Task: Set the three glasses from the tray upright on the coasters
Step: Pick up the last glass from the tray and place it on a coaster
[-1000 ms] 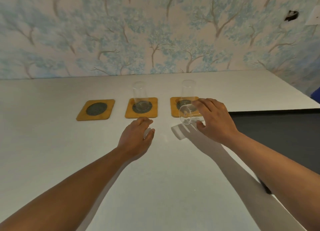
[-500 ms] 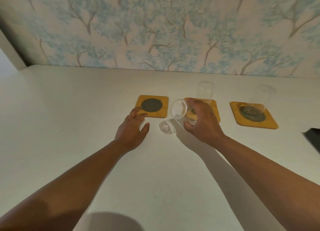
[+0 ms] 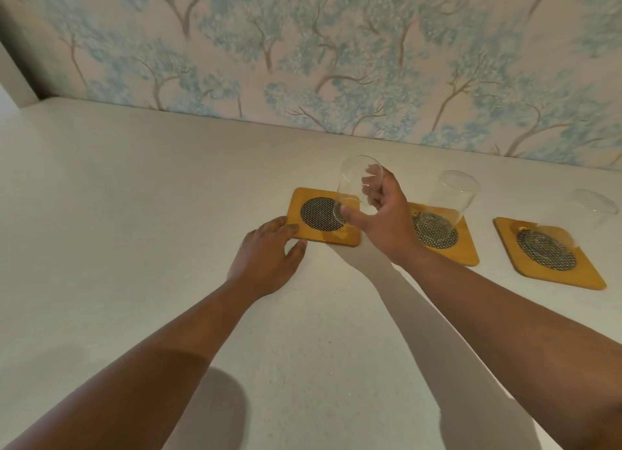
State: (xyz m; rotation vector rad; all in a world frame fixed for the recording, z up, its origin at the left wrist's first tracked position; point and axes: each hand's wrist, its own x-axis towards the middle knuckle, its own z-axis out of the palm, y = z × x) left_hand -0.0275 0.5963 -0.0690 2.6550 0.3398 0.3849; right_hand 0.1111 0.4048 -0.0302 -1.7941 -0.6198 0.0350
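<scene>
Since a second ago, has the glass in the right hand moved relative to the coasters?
Yes. The held glass went leftward, from beside the right coaster to over the left coaster, and now stands nearly upright in the right hand.

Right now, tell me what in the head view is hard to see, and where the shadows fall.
Head view: wide-angle bending tilts the counter; the clear glass in the right hand is faint, as is the rightmost glass; arm shadows fall toward the viewer.
</scene>
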